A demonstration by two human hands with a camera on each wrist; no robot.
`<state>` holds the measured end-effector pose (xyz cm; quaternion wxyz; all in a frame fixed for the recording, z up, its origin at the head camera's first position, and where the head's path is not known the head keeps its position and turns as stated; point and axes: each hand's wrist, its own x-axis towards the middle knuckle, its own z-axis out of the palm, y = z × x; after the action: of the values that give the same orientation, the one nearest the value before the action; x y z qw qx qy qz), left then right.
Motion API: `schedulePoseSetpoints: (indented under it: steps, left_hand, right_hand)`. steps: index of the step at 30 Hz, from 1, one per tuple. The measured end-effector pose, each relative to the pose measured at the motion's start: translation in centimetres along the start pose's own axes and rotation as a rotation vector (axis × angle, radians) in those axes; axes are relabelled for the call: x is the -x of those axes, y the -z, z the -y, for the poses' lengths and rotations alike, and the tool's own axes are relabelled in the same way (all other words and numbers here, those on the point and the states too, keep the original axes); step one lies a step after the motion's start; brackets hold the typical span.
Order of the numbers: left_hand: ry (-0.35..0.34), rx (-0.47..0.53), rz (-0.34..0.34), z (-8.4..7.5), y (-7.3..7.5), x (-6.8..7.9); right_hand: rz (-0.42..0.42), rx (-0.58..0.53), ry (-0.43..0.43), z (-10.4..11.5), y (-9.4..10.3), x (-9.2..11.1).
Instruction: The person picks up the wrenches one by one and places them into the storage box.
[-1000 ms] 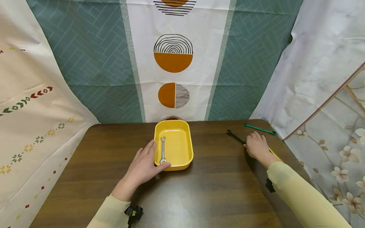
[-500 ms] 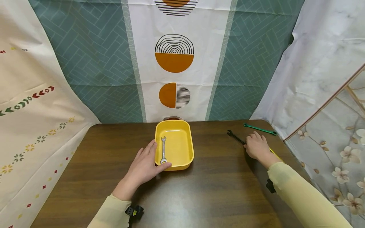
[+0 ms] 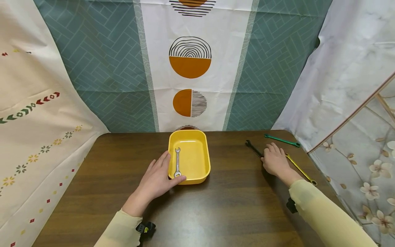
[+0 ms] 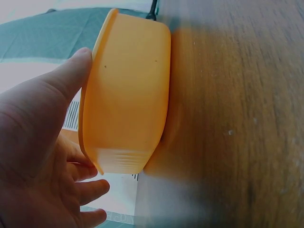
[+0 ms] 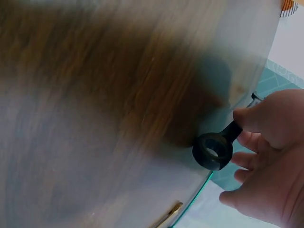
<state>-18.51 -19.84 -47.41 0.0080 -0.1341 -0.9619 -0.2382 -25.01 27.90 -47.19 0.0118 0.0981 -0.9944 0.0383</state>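
My left hand [image 3: 155, 180] rests against the left side and near corner of a yellow plastic tray [image 3: 196, 156]. In the left wrist view its thumb [image 4: 76, 71] touches the tray's rim and the other fingers lie loosely extended. A silver wrench [image 3: 177, 163] lies inside the tray along its left wall. Far to the right, my right hand [image 3: 274, 159] pinches a black combination wrench [image 3: 254, 148] between thumb and fingers. The right wrist view shows that wrench's ring end [image 5: 231, 131] sticking out from the grip, close over the table; the palm hides part of its shaft.
A yellow wrench [image 3: 300, 169] lies just right of the right hand, and a green wrench [image 3: 282, 140] lies behind it near the table's back right corner. Cloth hangings [image 3: 262, 79] stand behind and at both sides of the brown wooden table [image 3: 234, 192].
My right hand has shifted slightly left with the black wrench, uncovering the yellow wrench's far end. The left hand and tray keep their positions; the head view has turned very slightly.
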Motion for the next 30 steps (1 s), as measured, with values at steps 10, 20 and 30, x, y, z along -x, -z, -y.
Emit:
schedulePoseSetpoints:
  steps: [10, 20, 30]
  left_hand:
    - [0.000, 0.002, -0.004, 0.0, 0.0, 0.1]
    - [-0.007, -0.006, -0.011, 0.0, 0.1, 0.1]
    - [0.003, 0.012, -0.004, -0.1, 0.1, 0.1]
  right_hand:
    - [-0.076, -0.077, 0.055, 0.8, -0.3, -0.1]
    - [-0.047, -0.149, 0.063, 2.5, 0.8, -0.4]
    - [-0.092, -0.232, 0.084, 3.7, 1.0, -0.9]
